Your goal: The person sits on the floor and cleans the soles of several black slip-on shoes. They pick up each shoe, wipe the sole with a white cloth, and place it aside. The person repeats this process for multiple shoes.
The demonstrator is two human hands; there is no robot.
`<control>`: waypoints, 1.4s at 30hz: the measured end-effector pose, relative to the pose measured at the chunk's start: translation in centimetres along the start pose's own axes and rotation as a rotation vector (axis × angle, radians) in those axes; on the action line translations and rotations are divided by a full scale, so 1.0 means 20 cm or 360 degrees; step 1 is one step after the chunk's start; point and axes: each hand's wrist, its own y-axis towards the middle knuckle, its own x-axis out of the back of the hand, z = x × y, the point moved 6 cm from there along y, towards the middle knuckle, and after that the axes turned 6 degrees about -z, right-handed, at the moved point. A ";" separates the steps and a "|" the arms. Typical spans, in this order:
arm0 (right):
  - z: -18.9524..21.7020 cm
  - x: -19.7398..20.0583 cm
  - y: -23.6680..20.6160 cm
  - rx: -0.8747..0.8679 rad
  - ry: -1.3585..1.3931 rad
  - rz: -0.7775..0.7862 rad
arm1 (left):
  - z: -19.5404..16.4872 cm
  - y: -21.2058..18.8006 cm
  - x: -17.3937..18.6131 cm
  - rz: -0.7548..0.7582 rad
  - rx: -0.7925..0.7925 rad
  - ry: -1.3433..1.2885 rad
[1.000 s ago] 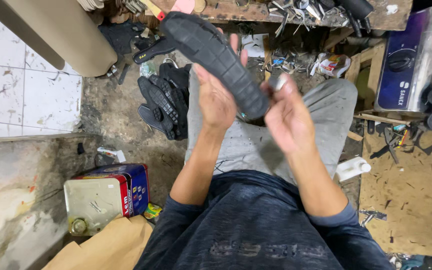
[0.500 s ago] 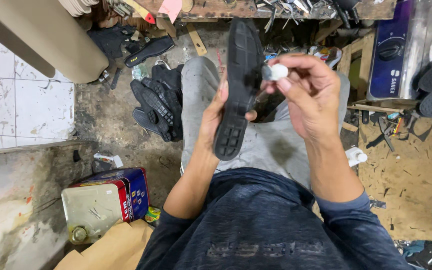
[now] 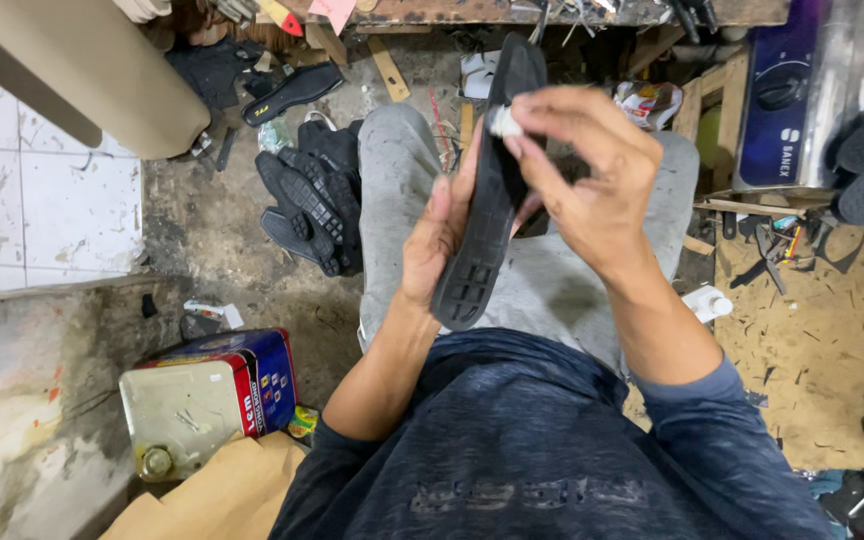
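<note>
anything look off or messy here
The rectangular glue tin lies tipped on its side on the floor, stained and dented. Black soles lie in a loose heap beside the person's knee. The sole in hand looks intact.

Black shoe sole upright in left hand, right hand pinching small white piece against it.

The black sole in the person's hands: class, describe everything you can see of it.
The sole is long, narrow, black and rubbery-looking, with a blocky tread at its near end. It stands nearly on edge above the lap. The left hand holds it from the side; the right hand presses a small white piece against its upper part.
</note>
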 end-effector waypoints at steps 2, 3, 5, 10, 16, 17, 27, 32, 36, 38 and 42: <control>0.04 -0.02 -0.04 0.0016 0.0033 0.0125 | -0.01 0.00 0.03 -0.0054 0.0007 0.0020; 0.06 -0.03 -0.07 -0.0003 0.0065 0.0207 | -0.02 0.00 0.05 -0.0068 0.0010 0.0031; 0.08 -0.04 -0.10 -0.0026 0.0093 0.0280 | -0.02 0.00 0.05 -0.0058 -0.0008 0.0033; 0.08 -0.03 -0.11 -0.0137 0.0068 0.0141 | -0.02 -0.01 0.03 -0.0008 -0.0026 0.0069; 0.14 -0.08 -0.17 -0.0146 0.0289 0.0431 | -0.05 0.06 0.09 -0.0081 -0.0167 -0.0014; 0.14 -0.08 -0.18 -0.0172 0.0264 0.0410 | -0.04 0.07 0.10 -0.0068 -0.0160 -0.0005; 0.19 -0.11 -0.22 -0.0084 0.0375 0.0576 | -0.03 0.17 0.25 -0.0163 -0.0341 -0.0357; 0.16 -0.11 -0.21 -0.0131 0.0354 0.0486 | -0.01 0.19 0.34 -0.0202 -0.0335 -0.0328; 0.19 -0.13 -0.23 -0.0098 0.0440 0.0622 | -0.06 0.21 0.39 -0.0182 -0.0353 -0.0475; 0.19 -0.11 -0.24 -0.0107 0.0387 0.0627 | -0.08 0.20 0.39 -0.0173 -0.0389 -0.0511; 0.18 -0.09 -0.23 -0.0150 0.0366 0.0609 | -0.09 0.19 0.36 -0.0191 -0.0355 -0.0598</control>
